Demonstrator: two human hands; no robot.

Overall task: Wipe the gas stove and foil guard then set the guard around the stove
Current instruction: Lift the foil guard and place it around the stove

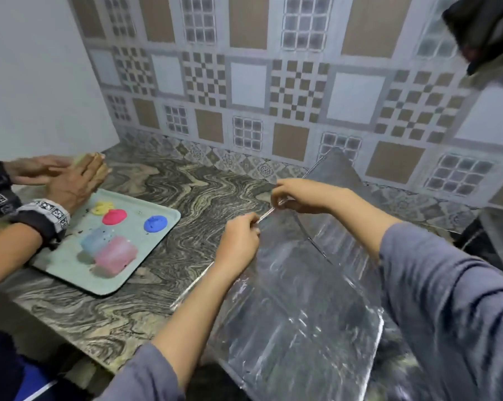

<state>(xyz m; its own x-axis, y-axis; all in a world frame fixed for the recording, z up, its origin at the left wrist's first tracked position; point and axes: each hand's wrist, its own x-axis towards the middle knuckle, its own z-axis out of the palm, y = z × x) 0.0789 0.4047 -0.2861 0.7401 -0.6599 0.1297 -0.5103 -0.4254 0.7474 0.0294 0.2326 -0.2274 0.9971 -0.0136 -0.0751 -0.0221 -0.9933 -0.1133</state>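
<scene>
A shiny, creased foil guard [299,308] made of hinged panels lies across the right half of the marble counter [169,198], with one panel leaning up toward the tiled wall. My left hand [238,241] pinches the guard's left edge near a fold. My right hand [299,195] grips the same edge a little farther back. The gas stove is not clearly in view; only a dark shape [481,241] shows at the far right edge.
Another person's two hands [67,178] press something at the left, over a pale green tray [146,256] holding coloured dough pieces and two plastic-wrapped blocks. A patterned tiled wall [273,82] backs the counter. A dark object [484,27] hangs at the top right.
</scene>
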